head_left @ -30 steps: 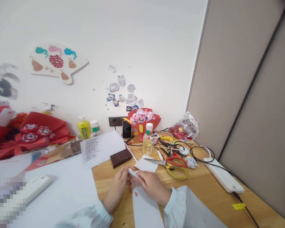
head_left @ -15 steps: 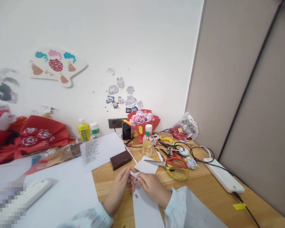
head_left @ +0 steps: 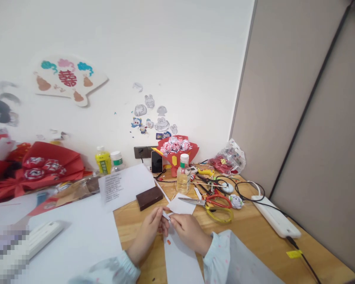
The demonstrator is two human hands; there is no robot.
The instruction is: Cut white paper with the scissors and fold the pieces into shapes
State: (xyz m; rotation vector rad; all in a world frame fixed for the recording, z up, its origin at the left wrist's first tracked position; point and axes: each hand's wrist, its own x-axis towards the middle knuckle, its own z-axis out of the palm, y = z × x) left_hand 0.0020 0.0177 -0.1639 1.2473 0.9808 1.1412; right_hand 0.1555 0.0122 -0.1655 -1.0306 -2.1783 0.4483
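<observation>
Between my two hands is a small folded piece of white paper. The fingers of my left hand pinch it from the left, and my right hand grips its other end. Below them lies a long white paper strip with a small orange-red bit on it. Just beyond my fingers sits a white paper square, with the blades of the scissors resting over it. A dark brown box stands close behind my left hand.
A drink bottle and a red-wrapped paper bouquet stand at the back. To the right are tangled black cables, a paper rose and a white power strip. Large white sheets cover the left side, near more red bouquets.
Both hands keep nearly the same pinch on the folded paper. The whole view has shifted slightly, with things appearing a little further left and up.
</observation>
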